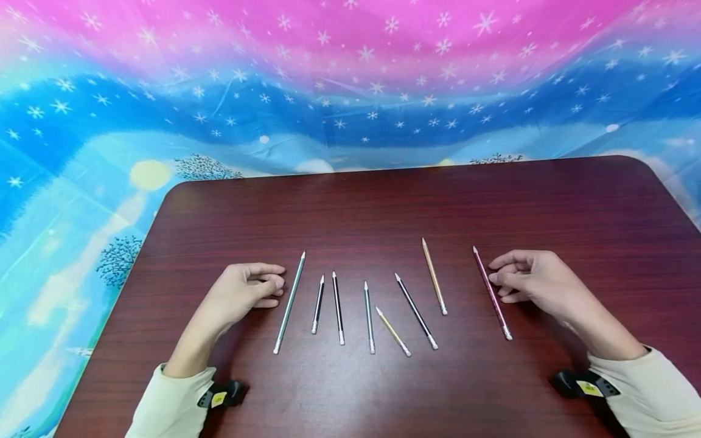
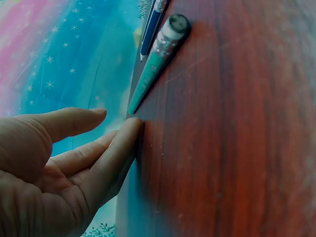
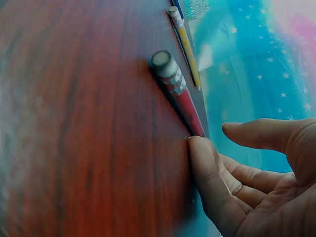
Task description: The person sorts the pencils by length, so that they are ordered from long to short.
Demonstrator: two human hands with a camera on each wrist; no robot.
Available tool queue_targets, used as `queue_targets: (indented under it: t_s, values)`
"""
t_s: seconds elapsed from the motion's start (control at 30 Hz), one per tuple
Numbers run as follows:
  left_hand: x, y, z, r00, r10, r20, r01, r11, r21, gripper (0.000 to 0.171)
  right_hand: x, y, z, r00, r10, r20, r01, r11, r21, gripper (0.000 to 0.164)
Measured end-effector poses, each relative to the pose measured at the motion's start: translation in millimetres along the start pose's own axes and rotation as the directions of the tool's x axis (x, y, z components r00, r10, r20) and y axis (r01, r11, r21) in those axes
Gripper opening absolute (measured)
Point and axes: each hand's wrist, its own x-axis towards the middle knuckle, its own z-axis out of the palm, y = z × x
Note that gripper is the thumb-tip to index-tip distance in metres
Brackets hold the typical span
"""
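My left hand (image 1: 246, 289) rests at the left of the table, its fingers loosely bent, just left of a long teal pencil (image 1: 289, 301). In the left wrist view its thumb stands apart from the fingers (image 2: 113, 163), with nothing between them; the teal pencil's eraser end (image 2: 173, 32) faces the camera. My right hand (image 1: 533, 280) is beside a dark red pencil (image 1: 491, 292), its fingertips close to or touching it. The right wrist view shows the red pencil (image 3: 185, 101) just beyond the fingertips, the thumb (image 3: 256, 133) held away from it.
Between the hands lie several more pencils: a short dark one (image 1: 318, 304), a black one (image 1: 338, 307), a grey-blue one (image 1: 369, 316), a short yellow one (image 1: 393, 331), a dark one (image 1: 416, 310) and a gold one (image 1: 434, 275). A snowflake-patterned cloth (image 1: 350, 91) hangs behind the brown table (image 1: 350, 207).
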Motion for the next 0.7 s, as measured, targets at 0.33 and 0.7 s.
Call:
queue_targets:
  t_s: [0.33,0.7]
  values:
    - [3.8,4.3,5.5,0.998,-0.046,-0.032,0.048,0.998,0.042,0.028,2,-1,5,0.999,0.025,-0.024,-0.026,0.999,-0.047,0.037]
    - [10.2,7.0,15.4,0.996,-0.075,-0.047,0.078,0.995,0.066,0.024,6,-4,10,0.998,0.027,-0.063,-0.035,0.992,-0.125,0.024]
